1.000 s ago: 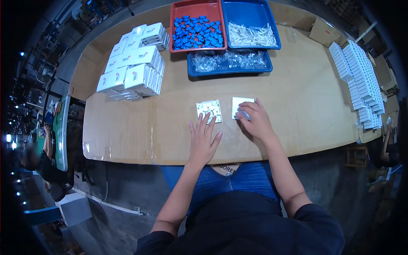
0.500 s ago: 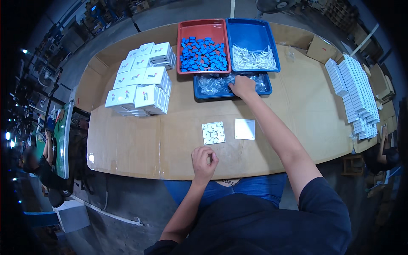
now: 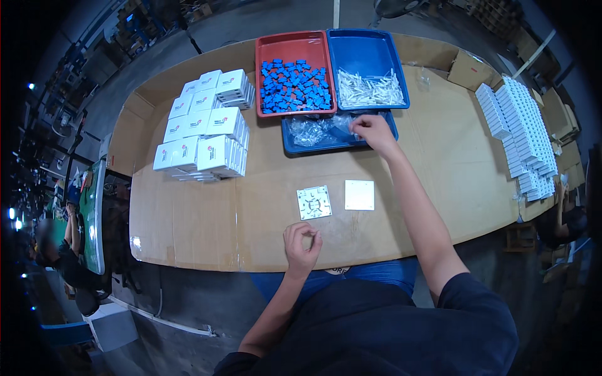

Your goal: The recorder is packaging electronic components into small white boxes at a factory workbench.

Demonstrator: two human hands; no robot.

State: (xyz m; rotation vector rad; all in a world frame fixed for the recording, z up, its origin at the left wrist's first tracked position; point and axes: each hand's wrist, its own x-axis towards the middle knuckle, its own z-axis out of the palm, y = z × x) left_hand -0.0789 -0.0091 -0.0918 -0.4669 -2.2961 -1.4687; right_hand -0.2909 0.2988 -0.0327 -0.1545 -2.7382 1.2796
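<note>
White moulded plate (image 3: 314, 202) just beyond the left hand (image 3: 301, 247); flat white square (image 3: 359, 195) beside it; right hand (image 3: 375, 133) over the lower blue tray (image 3: 326, 149).
The left hand, nearer to both plates, is curled, fingertips close to thumb, apart from the moulded plate (near enough square, so no long axis to speak of). Clear plastic bags (image 3: 307, 131) lie in the tray, to the left of the right hand's fingers, which bunch toward the thumb; whether either hand pinches anything, I cannot tell.
</note>
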